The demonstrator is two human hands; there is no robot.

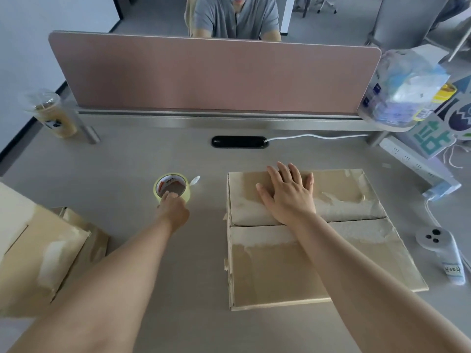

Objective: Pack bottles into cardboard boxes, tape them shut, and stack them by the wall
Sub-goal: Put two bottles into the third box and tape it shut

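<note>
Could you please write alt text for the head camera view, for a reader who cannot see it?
The right hand presses flat on the closed flaps of a brown cardboard box on a grey desk, while the left hand pinches the near rim of a round roll of pale yellow tape. A second cardboard box stands at far left.

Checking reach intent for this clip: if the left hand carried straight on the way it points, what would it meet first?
The tape roll. The left hand points at its near rim, and its fingertips seem to touch it, though depth is hard to judge from this view.
</note>
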